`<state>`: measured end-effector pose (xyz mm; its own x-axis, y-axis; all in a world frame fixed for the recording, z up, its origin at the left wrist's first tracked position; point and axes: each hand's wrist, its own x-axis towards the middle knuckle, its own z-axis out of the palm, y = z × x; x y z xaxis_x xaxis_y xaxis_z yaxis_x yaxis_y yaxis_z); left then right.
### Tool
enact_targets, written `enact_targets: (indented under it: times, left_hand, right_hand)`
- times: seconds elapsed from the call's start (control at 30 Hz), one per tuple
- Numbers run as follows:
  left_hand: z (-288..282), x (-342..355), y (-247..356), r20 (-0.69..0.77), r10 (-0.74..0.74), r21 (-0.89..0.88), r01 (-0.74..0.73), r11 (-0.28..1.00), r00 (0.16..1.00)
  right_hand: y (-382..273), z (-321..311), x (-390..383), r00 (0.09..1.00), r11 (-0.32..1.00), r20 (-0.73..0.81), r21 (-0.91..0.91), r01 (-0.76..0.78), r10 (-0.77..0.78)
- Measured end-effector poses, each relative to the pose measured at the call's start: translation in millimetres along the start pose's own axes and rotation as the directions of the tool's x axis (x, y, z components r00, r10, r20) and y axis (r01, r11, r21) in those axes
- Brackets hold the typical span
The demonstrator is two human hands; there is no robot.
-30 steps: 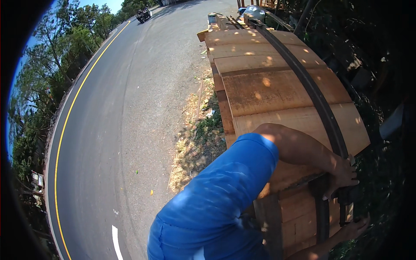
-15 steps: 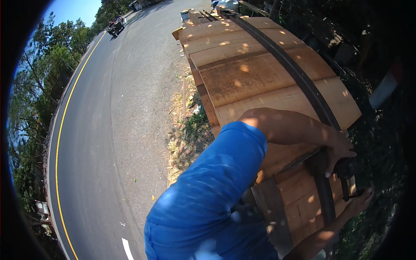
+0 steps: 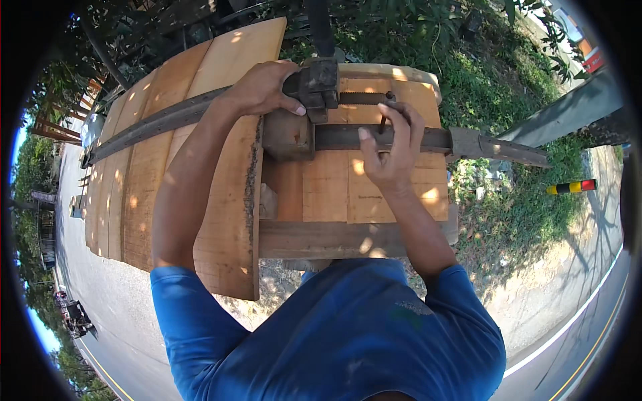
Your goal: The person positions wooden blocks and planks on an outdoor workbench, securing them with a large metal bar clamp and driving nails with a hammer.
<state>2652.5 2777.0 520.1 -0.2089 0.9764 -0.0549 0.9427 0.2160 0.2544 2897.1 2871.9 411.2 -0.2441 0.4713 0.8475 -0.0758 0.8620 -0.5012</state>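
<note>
My left hand is closed on the dark metal clamp head, its thumb over the near side. The clamp sits on a long dark bar across curved, overlapping wooden boards. My right hand is beside the clamp with curled fingers apart, the index fingertip at the top of a thin handle rod on the threaded screw. A second dark bar runs below the screw over flat planks, with a squarish block under my left hand.
A grey beam slants at the right above weeds. A striped yellow, black and red post stands by the road. A dark motor vehicle is on the road at left. Trees and timber fill the back.
The view has swung round to face the clamp squarely. My left hand stays on the clamp; my right hand's fingers now reach up to the rod. The vehicle has come closer along the road.
</note>
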Motion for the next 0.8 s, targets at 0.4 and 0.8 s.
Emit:
enact_targets:
  times: [0.4,0.8]
  left_hand:
    - [-73.1,-12.2,20.2,-0.127,-0.032,0.001,0.033,0.999,0.991]
    - [-82.0,-16.2,-5.1,-0.232,0.108,0.028,-0.105,0.994,0.967]
  right_hand:
    - [-57.0,73.8,-42.2,0.770,0.980,0.609,-0.154,-0.123,0.192]
    - [-53.1,85.7,14.3,0.714,0.847,0.502,-0.079,-0.525,0.489]
